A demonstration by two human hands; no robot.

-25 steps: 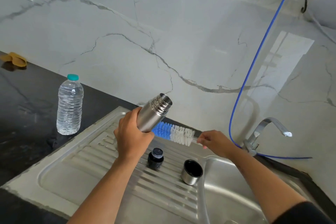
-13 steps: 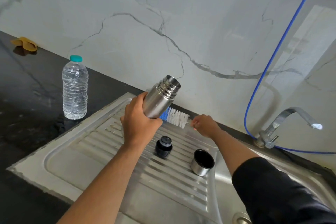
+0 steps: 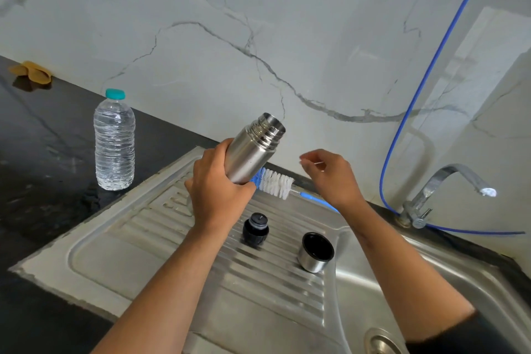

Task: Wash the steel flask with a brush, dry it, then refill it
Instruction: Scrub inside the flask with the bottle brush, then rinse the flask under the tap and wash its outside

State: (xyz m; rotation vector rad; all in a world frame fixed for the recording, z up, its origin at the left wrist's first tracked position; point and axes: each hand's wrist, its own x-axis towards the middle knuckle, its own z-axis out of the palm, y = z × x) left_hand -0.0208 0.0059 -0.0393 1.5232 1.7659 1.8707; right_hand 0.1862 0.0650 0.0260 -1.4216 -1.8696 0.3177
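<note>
Nearest, at the bottom edge, a round drain (image 3: 380,342) in the steel sink (image 3: 474,290), right of the ribbed drainboard (image 3: 120,264). On the drainboard's ribs, upright, a steel cup lid (image 3: 315,251) with dark inside, and just left of it a black stopper (image 3: 255,228), the two apart. Above the drainboard, held in the air by the left hand (image 3: 218,195): the steel flask (image 3: 253,149), tilted, open mouth up and to the right, fingers wrapped round the lower body. Behind the flask, on the drainboard's far edge, a bottle brush (image 3: 277,181) with blue and white bristles and a blue handle, partly hidden. Right of the flask, the right hand (image 3: 330,175), raised over the brush handle, fingers loosely curled, gripping nothing. Left of the drainboard, on the black counter (image 3: 37,152), a clear water bottle (image 3: 114,141) with teal cap. Far right of the drainboard, a tap (image 3: 448,190) and a blue hose (image 3: 425,72) along the marble wall (image 3: 201,66).
</note>
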